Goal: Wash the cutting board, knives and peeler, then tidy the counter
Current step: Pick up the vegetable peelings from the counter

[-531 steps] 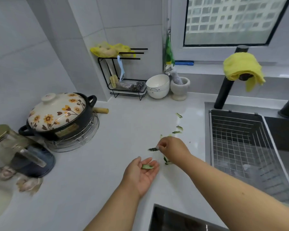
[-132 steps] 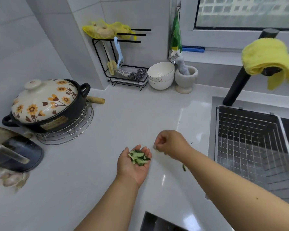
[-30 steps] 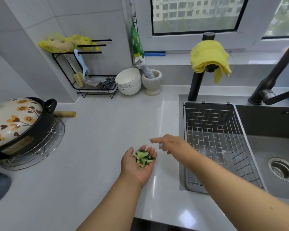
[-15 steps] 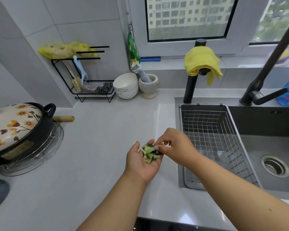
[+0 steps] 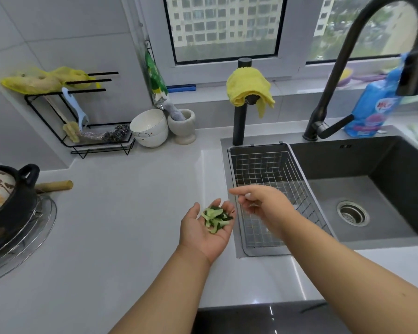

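From the head camera, a pale grey counter runs from a tiled corner on the left to a dark sink on the right, under a window that looks out on apartment blocks. The left hand is held palm up over the counter just beside the sink's edge, its fingers straight and slightly cupped, carrying a small heap of green vegetable peels. The right hand hovers just to the right of it, over the wire basket set in the left part of the sink; its forefinger points left and the other fingers curl loosely, with nothing seen in them. A tall black faucet arches over the basin, whose drain sits in the floor. A yellow cloth is draped on a black post behind the basket, and a blue bottle stands on the sill to the right. In the corner a black wire rack holds a light blue peeler, hanging upright, with a scourer beneath and a yellow bag on top. Two stacked white bowls and a stone mortar stand beside the rack. At the left edge a black clay pot with a flowered lid rests on a metal trivet.
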`<state>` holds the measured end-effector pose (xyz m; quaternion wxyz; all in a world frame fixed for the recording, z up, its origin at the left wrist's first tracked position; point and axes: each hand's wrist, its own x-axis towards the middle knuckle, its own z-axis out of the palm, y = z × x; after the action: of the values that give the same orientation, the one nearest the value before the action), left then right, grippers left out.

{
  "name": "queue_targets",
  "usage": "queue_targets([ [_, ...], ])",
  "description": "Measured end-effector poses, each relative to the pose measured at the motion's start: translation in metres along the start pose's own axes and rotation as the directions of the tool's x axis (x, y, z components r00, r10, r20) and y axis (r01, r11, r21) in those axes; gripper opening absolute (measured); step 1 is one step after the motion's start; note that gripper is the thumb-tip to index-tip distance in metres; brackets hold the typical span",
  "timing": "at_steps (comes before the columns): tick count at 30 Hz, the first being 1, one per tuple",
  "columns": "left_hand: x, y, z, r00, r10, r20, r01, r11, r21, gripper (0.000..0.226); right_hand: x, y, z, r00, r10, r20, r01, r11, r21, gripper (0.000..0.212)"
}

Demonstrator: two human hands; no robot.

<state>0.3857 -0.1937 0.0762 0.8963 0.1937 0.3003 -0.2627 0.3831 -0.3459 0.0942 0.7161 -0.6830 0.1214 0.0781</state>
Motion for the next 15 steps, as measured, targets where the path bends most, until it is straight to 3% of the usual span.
queue_targets([
  [9, 0.014, -0.037, 0.021, 0.998, -0.053, 0.018, 0.05, 0.99, 0.133, 0.049, -0.015, 0.027, -0.053, 0.997, -0.011, -0.076, 0.03, 0.965, 0.262, 0.039],
  [15, 0.021, -0.098, 0.052, 0.991, -0.127, 0.037, 0.116, 0.968, 0.221, 0.053, -0.044, 0.029, -0.111, 0.975, -0.001, -0.222, 0.088, 0.921, 0.379, 0.033],
])
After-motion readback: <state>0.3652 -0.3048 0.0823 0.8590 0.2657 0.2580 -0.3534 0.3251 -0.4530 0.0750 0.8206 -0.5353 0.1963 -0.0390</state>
